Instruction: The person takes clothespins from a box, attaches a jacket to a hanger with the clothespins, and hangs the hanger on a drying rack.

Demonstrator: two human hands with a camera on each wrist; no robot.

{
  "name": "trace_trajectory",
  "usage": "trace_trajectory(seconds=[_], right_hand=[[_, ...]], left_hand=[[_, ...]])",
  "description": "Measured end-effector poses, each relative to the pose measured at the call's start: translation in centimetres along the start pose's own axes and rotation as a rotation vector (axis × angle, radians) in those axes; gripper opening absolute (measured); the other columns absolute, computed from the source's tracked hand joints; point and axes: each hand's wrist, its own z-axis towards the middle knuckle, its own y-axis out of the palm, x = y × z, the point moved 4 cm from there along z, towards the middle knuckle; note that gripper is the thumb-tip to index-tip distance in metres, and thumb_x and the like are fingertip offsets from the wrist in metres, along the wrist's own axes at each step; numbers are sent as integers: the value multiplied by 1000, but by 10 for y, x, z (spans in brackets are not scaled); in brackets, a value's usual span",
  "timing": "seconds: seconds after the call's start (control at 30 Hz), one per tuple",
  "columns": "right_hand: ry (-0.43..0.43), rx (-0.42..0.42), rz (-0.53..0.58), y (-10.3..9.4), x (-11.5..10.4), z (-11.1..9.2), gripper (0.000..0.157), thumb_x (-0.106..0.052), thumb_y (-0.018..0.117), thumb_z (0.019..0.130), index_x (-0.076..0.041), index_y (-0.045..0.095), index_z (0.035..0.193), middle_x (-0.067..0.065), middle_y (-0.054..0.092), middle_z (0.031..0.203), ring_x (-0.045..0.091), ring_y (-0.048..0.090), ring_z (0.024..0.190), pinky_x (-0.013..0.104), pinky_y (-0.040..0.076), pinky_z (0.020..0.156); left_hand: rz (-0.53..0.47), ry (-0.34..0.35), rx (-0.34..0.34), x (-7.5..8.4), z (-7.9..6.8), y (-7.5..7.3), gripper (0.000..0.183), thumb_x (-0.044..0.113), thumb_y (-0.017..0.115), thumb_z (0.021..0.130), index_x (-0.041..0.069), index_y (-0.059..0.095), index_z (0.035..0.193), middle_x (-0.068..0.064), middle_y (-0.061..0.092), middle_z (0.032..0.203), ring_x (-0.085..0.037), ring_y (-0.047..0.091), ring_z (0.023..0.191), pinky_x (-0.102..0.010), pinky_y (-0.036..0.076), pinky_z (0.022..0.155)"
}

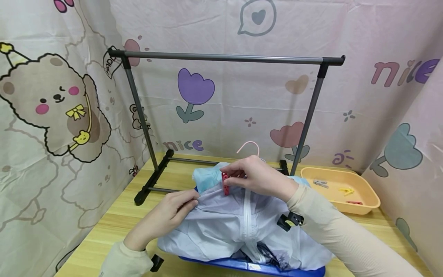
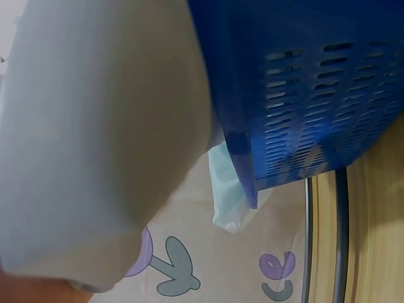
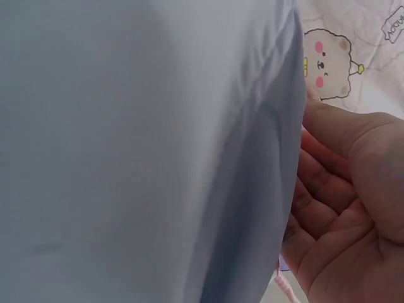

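Observation:
A pale grey zip jacket (image 1: 214, 231) lies spread over a blue basket (image 1: 221, 262), its white zipper running down the middle. My right hand (image 1: 259, 177) pinches a red clothespin (image 1: 225, 184) between thumb and fingers, at the jacket's upper edge left of the zipper. On the left shoulder of the jacket, my left hand (image 1: 169, 209) grips the cloth with bent fingers. The pink hook of a hanger (image 1: 250, 142) rises behind the right hand; the rest of it is hidden. In the right wrist view, jacket cloth (image 3: 126, 151) covers the fingertips and the clothespin.
A dark metal clothes rack (image 1: 221, 57) stands behind the basket. At the right, a yellow tray (image 1: 332, 174) holds grey, yellow and red clothespins. Light blue thin material (image 1: 205, 179) shows behind the jacket. Patterned cloth (image 1: 228, 104) hangs around the wooden table (image 1: 104, 234).

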Motion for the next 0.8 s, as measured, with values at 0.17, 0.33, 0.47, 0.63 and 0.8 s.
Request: trace_trajectory(seconds=[0.17, 0.33, 0.47, 0.63, 0.8], right_hand=[[0, 6, 0, -1, 0, -1, 34, -21, 78, 100, -11, 76, 133, 0, 81, 120, 7, 76, 103, 32, 62, 92], [-7, 9, 19, 0, 1, -1, 34, -20, 78, 101, -10, 76, 133, -1, 82, 115, 4, 75, 96, 31, 62, 88], [-8, 11, 32, -1, 1, -1, 31, -18, 77, 101, -10, 77, 131, -1, 82, 117, 4, 75, 97, 30, 62, 90], [-9, 17, 29, 0, -1, 0, 29, -19, 76, 102, -12, 78, 130, -2, 81, 119, 4, 75, 99, 29, 62, 90], [-6, 20, 14, 1, 0, 1, 27, -21, 74, 103, -14, 78, 129, -3, 81, 120, 5, 76, 103, 31, 61, 93]], left_hand=[[-1, 0, -1, 0, 0, 0, 22, 2, 59, 108, 23, 67, 107, 12, 63, 91, 0, 55, 81, -21, 50, 71], [-7, 1, -3, 1, 0, 0, 22, 3, 59, 108, 23, 67, 107, 13, 61, 89, 0, 54, 80, -21, 49, 70], [-6, 3, -1, 1, -1, 0, 22, 2, 59, 108, 23, 67, 107, 13, 61, 89, 0, 54, 79, -21, 49, 69], [-3, 14, 3, 1, -1, 0, 22, 2, 59, 108, 23, 67, 107, 12, 62, 90, 0, 54, 80, -21, 49, 70], [-2, 13, 4, 1, -2, 0, 22, 2, 59, 108, 22, 67, 108, 12, 64, 93, 0, 56, 82, -21, 50, 71]])
